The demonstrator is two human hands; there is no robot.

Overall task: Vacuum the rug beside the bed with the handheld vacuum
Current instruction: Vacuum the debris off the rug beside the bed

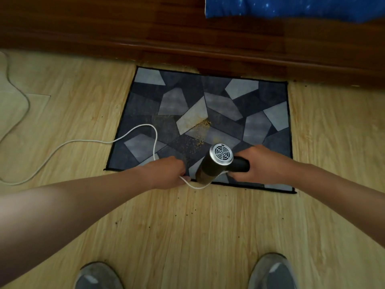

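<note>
A grey rug (258,109) with angular patches lies on the wooden floor against the bed's dark side board. Yellowish crumbs (203,124) are scattered over its middle and front part. My right hand (264,165) grips the black handle of the handheld vacuum (216,163), whose silver vented rear faces me and whose nozzle points down at the rug's near edge. My left hand (166,172) pinches the vacuum's white cord (83,141) just left of the body. The nozzle tip is hidden behind the vacuum body.
The white cord loops over the rug's left part and trails across the floor to the far left. A blue starry bedsheet (291,7) hangs over the bed frame (145,32). Dark specks dot the floor near my two grey shoes (273,272).
</note>
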